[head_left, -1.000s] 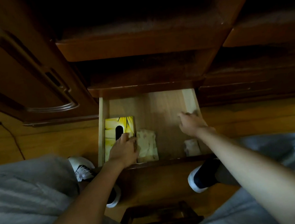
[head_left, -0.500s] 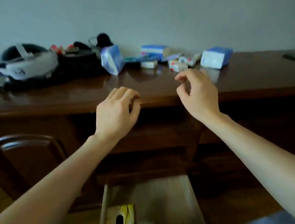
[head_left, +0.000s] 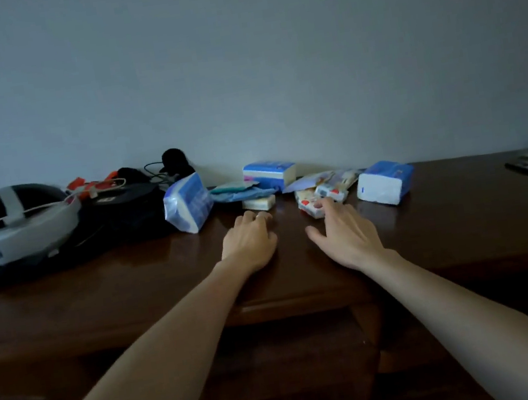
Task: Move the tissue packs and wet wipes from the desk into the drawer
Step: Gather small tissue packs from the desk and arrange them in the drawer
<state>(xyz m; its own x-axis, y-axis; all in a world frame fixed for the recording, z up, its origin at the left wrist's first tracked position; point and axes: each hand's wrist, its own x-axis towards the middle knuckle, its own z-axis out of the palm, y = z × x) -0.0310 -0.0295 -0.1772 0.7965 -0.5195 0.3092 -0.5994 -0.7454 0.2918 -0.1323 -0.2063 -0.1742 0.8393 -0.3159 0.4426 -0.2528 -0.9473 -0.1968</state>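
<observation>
Hands over desk (head_left: 446,225), both empty: left hand (head_left: 249,240) loosely curled just short of the small white pack (head_left: 259,203), right hand (head_left: 345,232) spread, fingertips (head_left: 322,204) at the red-and-white pack (head_left: 311,206). Risk: packs crowd together, so a hasty grab could knock neighbours. Blue packs (head_left: 384,183) farther back by the wall; drawer out of view.
</observation>
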